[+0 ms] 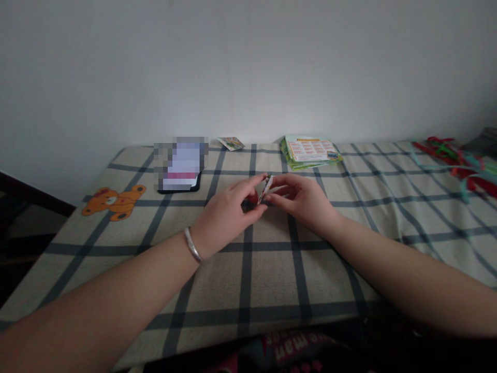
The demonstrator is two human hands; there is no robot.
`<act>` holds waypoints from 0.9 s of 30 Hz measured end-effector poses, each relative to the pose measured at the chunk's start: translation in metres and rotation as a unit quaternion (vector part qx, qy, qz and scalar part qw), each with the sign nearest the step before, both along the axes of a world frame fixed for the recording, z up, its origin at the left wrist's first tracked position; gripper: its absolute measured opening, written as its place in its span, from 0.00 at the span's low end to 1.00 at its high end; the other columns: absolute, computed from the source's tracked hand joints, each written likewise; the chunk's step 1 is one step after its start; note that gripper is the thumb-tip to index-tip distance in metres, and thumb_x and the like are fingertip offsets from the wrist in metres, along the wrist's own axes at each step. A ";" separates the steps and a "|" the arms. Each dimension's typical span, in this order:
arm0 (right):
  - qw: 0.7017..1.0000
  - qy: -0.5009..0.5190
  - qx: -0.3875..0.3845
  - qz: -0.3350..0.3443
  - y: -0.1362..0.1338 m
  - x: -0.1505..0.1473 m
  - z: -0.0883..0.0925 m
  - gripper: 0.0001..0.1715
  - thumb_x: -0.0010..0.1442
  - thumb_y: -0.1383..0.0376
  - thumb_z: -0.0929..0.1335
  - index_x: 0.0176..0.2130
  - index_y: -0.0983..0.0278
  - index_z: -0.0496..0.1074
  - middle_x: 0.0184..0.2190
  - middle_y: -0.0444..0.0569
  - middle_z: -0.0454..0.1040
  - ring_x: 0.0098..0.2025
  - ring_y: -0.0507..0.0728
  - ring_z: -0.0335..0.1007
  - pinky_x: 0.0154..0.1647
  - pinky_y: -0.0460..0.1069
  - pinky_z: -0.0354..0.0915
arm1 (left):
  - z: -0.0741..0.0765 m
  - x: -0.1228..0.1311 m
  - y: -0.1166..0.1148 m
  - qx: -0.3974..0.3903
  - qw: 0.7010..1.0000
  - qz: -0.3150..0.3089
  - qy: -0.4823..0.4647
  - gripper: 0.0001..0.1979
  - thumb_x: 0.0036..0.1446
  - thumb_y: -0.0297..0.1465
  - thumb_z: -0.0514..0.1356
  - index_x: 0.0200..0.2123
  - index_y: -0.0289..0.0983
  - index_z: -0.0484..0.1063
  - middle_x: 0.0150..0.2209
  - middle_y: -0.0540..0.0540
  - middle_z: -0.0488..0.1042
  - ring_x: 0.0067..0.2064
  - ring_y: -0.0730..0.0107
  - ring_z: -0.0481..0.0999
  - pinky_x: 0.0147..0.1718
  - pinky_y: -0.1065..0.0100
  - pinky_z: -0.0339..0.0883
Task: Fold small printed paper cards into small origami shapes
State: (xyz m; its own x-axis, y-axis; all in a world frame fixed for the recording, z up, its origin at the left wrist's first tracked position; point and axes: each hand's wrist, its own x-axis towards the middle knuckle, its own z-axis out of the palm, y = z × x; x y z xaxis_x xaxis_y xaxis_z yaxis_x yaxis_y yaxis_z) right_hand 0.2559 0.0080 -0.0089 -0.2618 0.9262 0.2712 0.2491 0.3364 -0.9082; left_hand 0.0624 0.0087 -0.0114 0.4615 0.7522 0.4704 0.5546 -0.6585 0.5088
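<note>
Over the middle of the checked tablecloth, a small folded piece of printed paper point(265, 188) stands on edge between my two hands. My left hand point(236, 204), with a silver bangle at the wrist, pinches it from the left with thumb and fingers. From the right, the thumb and fingers of my right hand point(297, 199) close on its other side. Behind my right hand lies a stack of printed cards point(310, 151). A small folded paper piece point(231, 143) rests near the wall, beyond my left hand.
A phone point(180, 168) with a blurred screen lies back left on the tablecloth point(217, 280). Left of it is an orange bear figure point(114, 202). Red, green and pale blue ribbons point(462, 166) lie at the far right. A wall point(248, 67) borders the table's back edge.
</note>
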 end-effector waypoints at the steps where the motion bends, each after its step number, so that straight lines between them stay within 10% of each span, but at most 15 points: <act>1: 1.000 0.008 -0.006 0.005 0.000 0.000 -0.001 0.15 0.52 0.64 0.73 0.41 0.64 0.73 0.39 0.49 0.79 0.37 0.55 0.78 0.38 0.49 0.74 | 0.000 0.000 0.000 -0.002 1.000 -0.008 0.002 0.28 0.55 0.29 0.63 0.59 0.39 0.62 0.38 0.49 0.74 0.39 0.70 0.74 0.42 0.66 0.69; 27: 0.990 0.116 -0.075 0.040 0.005 -0.005 -0.012 0.17 0.49 0.66 0.73 0.37 0.59 0.63 0.37 0.42 0.74 0.38 0.52 0.77 0.40 0.48 0.74 | -0.006 0.004 0.005 -0.081 0.993 -0.029 -0.081 0.23 0.50 0.27 0.66 0.51 0.36 0.68 0.47 0.43 0.72 0.47 0.65 0.75 0.49 0.58 0.70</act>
